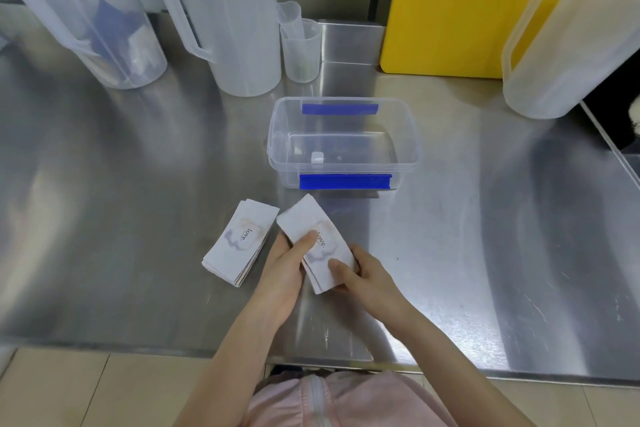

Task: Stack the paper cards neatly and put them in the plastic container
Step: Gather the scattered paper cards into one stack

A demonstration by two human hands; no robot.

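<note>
Both hands grip one stack of white printed paper cards [313, 246].

My left hand [284, 274] and right hand [360, 274] clamp it; long axis runs near-right to far-left, just before the clear rectangular plastic container [414, 149]. A second card stack [240, 241] lies on the steel counter [121, 184].

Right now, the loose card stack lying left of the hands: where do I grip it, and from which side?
Probably from above, pinching the two long edges of the loose stack near the middle. It lies flat on the table, angled, with its lower edges fanned, so a mid-span pinch should square the cards. The left hand is nearest, but both it and the right hand hold the other stack.
</note>
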